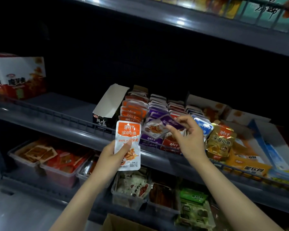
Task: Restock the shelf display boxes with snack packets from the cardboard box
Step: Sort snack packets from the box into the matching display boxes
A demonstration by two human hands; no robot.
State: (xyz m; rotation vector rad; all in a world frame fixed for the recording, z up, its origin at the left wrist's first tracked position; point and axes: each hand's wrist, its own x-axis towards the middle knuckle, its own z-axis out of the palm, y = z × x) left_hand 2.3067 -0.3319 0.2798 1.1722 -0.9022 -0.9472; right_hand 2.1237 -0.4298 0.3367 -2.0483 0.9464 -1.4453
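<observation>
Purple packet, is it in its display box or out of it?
Out: the right hand pinches the purple packet, tilted, over the purple row in the display box; the left hand holds an orange packet.

Orange-white packet (128, 145), purple-white packet (162, 125), gold bag (221, 140).

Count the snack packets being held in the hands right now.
2. An orange packet held upright in the left hand; a purple packet pinched by the right hand. Others may be hidden behind the orange one.
</observation>
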